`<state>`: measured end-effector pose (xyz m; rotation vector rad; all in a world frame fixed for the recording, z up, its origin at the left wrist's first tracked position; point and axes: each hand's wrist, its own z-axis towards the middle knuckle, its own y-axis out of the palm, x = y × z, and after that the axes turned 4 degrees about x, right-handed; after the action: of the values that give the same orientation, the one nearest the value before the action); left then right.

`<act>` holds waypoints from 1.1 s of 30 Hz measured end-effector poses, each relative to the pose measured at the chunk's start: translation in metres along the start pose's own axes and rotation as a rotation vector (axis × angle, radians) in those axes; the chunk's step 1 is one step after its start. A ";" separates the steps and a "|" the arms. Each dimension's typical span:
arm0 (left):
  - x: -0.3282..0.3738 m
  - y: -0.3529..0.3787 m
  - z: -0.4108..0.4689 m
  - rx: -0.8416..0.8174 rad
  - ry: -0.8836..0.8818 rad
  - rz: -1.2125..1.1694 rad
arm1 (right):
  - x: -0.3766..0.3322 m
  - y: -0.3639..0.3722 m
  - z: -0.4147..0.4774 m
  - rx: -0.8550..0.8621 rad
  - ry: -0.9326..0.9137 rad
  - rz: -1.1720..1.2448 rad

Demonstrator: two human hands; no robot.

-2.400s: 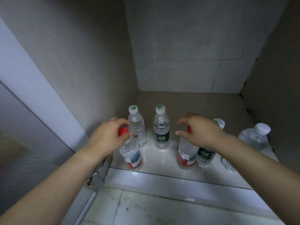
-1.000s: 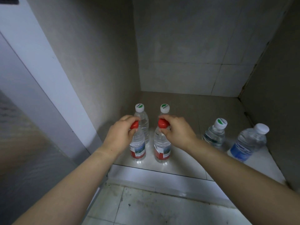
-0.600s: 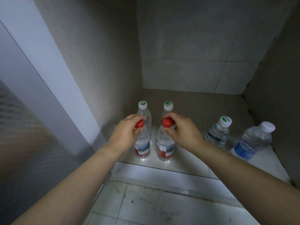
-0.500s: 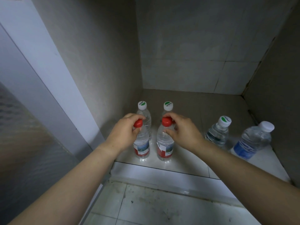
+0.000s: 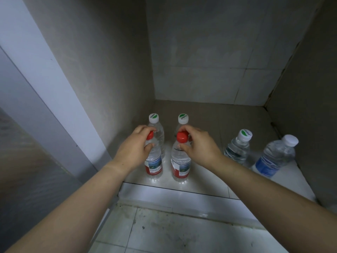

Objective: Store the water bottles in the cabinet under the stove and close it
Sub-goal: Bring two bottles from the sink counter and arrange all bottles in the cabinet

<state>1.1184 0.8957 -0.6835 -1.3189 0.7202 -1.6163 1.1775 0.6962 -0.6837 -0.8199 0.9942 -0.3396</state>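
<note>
- Compared with 2.4 s back, both red-capped bottles have been slid toward the left wall of the cabinet (image 5: 109, 61) and now sit just in front of the two green-and-white-capped ones; the right-hand one used to stand over by the bottles on the right
- left hand (image 5: 134, 148) is wrapped round the neck and shoulder of the left red-cap bottle (image 5: 153, 162), fingers curled right under the cap, so it's gripping that one
- right hand (image 5: 198, 147) is pinched on the neck of the right red-cap bottle (image 5: 180, 164), thumb on the near side, fingers over the far side of the cap
- both of those stand upright on the white tile floor (image 5: 204, 181) of the cabinet, near the front edge, centre-left of the frame, caps up, long axis vertical, side by side with a small gap between
- right behind them, also upright: rear left bottle (image 5: 158, 130) and rear right bottle (image 5: 182, 119), mostly hidden by the hands
- over at the right of the frame, well apart from both hands, a green-cap bottle (image 5: 238, 148) and a blue-label bottle (image 5: 275, 157) with a plain white cap; both look upright, though the wide lens makes them lean outward
- lower left of the frame is the open cabinet door (image 5: 27, 152), blurry
</note>
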 end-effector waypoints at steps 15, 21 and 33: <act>0.075 0.013 0.007 0.023 0.198 -0.017 | 0.047 -0.093 -0.022 0.054 -0.112 -0.377; 0.078 0.023 0.011 0.089 0.128 -0.046 | 0.068 -0.104 -0.035 0.076 -0.034 -0.415; 0.074 0.033 0.013 0.099 0.054 -0.206 | 0.063 -0.094 -0.032 -0.005 0.086 -0.291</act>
<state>1.1381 0.8163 -0.6758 -1.3164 0.5428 -1.8331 1.1935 0.5822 -0.6614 -0.9634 0.9555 -0.6263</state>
